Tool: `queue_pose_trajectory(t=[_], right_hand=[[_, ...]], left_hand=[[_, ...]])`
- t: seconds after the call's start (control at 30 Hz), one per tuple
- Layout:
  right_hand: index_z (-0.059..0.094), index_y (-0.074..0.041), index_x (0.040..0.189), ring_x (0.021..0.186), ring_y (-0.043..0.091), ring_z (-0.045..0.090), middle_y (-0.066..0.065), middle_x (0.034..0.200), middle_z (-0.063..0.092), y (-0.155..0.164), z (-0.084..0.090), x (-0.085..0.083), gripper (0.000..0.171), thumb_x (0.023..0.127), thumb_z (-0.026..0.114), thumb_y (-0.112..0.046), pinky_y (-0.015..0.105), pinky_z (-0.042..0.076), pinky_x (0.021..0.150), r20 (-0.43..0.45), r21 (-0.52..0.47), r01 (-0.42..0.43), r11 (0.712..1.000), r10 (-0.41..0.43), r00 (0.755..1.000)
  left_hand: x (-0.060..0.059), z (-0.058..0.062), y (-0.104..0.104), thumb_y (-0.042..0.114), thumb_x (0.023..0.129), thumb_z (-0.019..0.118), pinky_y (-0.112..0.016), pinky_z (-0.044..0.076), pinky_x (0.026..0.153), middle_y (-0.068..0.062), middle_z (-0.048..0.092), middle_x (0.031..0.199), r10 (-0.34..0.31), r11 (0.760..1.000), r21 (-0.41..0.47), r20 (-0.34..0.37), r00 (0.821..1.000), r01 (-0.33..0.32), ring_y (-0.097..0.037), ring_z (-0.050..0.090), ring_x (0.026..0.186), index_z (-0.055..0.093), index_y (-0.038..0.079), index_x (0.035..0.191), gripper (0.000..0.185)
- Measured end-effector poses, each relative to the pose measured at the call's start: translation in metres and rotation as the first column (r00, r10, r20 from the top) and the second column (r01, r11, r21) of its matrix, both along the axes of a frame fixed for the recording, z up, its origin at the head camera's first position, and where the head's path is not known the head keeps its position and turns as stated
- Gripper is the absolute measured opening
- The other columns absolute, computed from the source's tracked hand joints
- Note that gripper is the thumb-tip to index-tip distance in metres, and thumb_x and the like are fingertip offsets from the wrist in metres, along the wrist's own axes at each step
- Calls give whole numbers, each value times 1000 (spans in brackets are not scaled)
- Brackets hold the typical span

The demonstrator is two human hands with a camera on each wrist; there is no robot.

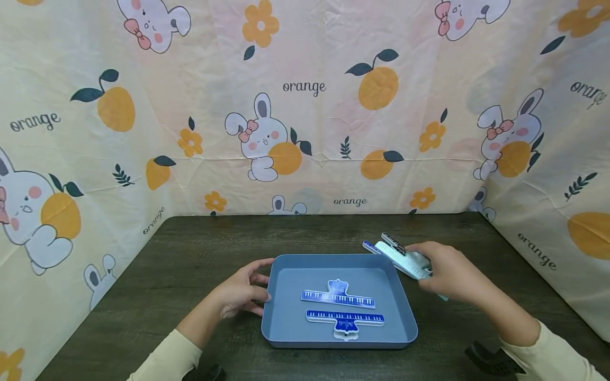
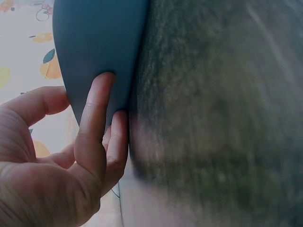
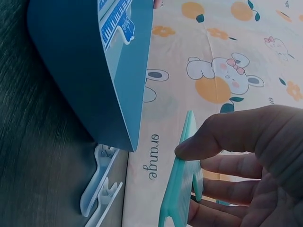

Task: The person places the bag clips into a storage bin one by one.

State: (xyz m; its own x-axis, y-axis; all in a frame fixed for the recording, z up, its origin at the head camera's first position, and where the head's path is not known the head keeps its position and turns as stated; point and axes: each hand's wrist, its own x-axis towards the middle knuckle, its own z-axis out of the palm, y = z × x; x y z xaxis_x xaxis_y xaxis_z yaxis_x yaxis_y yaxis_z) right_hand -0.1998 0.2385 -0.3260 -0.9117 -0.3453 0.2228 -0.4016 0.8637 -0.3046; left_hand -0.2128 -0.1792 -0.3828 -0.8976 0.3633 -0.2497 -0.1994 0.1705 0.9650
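A blue-grey tray (image 1: 286, 338) holds two flat bag clips printed with ruler marks, a light blue one (image 1: 338, 300) and a dark blue one (image 1: 345, 320). My left hand (image 1: 243, 290) is at the tray's left side, its fingertips touching the outer wall, as the left wrist view also shows. Beyond the tray's right wall, my right hand (image 1: 450, 272) pinches a mint-green clip (image 3: 177, 189) between thumb and fingers. Close by lie a blue-marked clip (image 1: 369, 245) and a black-marked clip (image 1: 393, 242), both partly hidden.
The dark wooden table (image 1: 214, 238) runs back to a printed cloth (image 1: 324, 132) with rabbits and oranges, which also stands at both sides. In the right wrist view, two pale clips, one of them here (image 3: 97, 179), lie on the table beside the tray.
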Motion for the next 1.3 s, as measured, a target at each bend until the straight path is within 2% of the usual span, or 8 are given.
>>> queue_pose_trajectory(t=[0.43, 0.8, 0.93, 1.13, 1.3], right_hand=[[65, 0, 119, 82, 25, 56, 19, 110, 64, -13, 5, 4, 59, 63, 84, 0, 36, 49, 63, 10, 31, -41, 999, 40, 999], [65, 2, 117, 82, 23, 57, 19, 111, 65, -26, 12, 4, 57, 63, 83, 3, 31, 49, 60, 5, 64, -83, 995, 83, 997], [66, 1, 118, 89, 25, 60, 19, 113, 66, -31, 14, 2, 58, 63, 83, 2, 35, 52, 65, -10, 89, -102, 991, 103, 995], [66, -2, 120, 106, 37, 61, 19, 118, 65, -42, 19, 0, 60, 63, 83, 2, 50, 54, 80, 12, 117, -136, 984, 136, 991], [66, -3, 120, 109, 36, 60, 16, 119, 65, -49, 18, -2, 58, 64, 81, 4, 51, 53, 84, 59, 113, -179, 977, 174, 983]], left_hand=[[1, 0, 0, -12, 78, 64, -41, 59, 59, -28, 47, 128, 8, 1000, -4, 3, 1000, -8, -27, 66, 81, 25, 9, 152, 87], [2, -1, 0, -12, 78, 64, -41, 59, 58, -28, 48, 127, 11, 1000, -6, 3, 1000, -11, -27, 66, 80, 25, 10, 153, 86], [2, -1, 0, -12, 78, 64, -42, 59, 59, -27, 48, 127, 13, 1000, -8, 5, 1000, -13, -27, 66, 80, 25, 10, 152, 86], [2, -1, 0, -12, 78, 64, -42, 59, 59, -28, 48, 127, 5, 1000, -2, 3, 1000, -5, -27, 66, 81, 25, 9, 152, 87], [1, -2, 0, -11, 78, 64, -41, 59, 58, -28, 48, 128, -1, 1000, 2, 2, 1000, 1, -27, 66, 81, 24, 9, 153, 87]])
